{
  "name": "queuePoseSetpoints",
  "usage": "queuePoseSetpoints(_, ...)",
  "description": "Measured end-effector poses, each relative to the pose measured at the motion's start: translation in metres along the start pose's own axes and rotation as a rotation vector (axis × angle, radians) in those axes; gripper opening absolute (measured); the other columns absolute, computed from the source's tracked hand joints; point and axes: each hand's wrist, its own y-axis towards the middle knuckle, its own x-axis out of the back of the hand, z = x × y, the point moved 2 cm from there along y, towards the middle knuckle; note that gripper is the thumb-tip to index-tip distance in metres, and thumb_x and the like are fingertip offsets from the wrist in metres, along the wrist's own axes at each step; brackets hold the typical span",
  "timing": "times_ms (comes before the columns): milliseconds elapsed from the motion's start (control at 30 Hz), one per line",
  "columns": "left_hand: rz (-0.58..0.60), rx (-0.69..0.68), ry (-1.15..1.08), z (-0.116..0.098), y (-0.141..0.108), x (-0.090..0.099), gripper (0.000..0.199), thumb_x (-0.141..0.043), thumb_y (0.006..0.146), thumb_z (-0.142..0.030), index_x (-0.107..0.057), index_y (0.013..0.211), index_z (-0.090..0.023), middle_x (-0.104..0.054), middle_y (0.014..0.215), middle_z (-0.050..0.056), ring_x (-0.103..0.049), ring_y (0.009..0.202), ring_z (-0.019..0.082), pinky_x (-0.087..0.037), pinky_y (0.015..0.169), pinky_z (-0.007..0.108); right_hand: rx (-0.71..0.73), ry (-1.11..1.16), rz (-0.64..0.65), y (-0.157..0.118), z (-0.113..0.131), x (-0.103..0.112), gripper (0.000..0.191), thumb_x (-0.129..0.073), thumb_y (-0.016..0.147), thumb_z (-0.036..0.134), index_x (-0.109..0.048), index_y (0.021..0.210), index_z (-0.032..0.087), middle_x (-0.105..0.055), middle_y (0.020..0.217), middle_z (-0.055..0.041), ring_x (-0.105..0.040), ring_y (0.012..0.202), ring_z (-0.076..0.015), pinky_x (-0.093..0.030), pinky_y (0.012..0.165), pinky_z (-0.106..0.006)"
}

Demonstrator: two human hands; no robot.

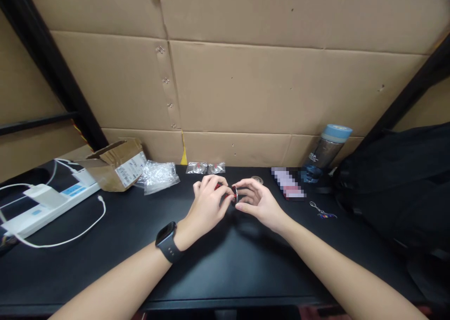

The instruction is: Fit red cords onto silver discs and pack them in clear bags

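Note:
Just above the middle of the black table, my two hands meet around a small round metal disc (pixel 236 196) with red at its centre. My right hand (pixel 258 200) grips the disc by its rim, between the thumb below and the fingers above. Bent and closed, the fingers of my left hand (pixel 211 200) hold a small red part (pixel 217 187), mostly hidden behind them. The left fingertips also reach the red centre of the disc. Behind the hands lie two clear packets (pixel 197 168) with round pieces inside. Another round piece (pixel 258 179) is partly covered by my right hand.
To the left are an open cardboard box (pixel 121 165), crumpled clear plastic bags (pixel 160 175) and a white power strip (pixel 49 212) with cables. On the right stand a blurred phone (pixel 288 184), a keychain (pixel 321 211), a blue-lidded bottle (pixel 325 151) and a black bag (pixel 393 193). Cardboard (pixel 246 90) walls the back.

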Motion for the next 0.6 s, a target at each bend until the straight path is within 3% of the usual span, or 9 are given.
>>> queuePoseSetpoints(600,0.000,0.018,-0.010,-0.0023,0.0008,0.0033,0.008,-0.064,0.094,-0.024,-0.071,0.091,-0.025,-0.066,0.109,0.004,-0.052,0.113,0.025,-0.031,0.089,0.044,-0.043,0.003,-0.001,-0.0004,0.0013,-0.0011,0.046,-0.087,0.075,0.026,-0.062,0.114,0.027,-0.062,0.123,-0.0056,-0.066,0.110,-0.0200,-0.057,0.086,-0.032)
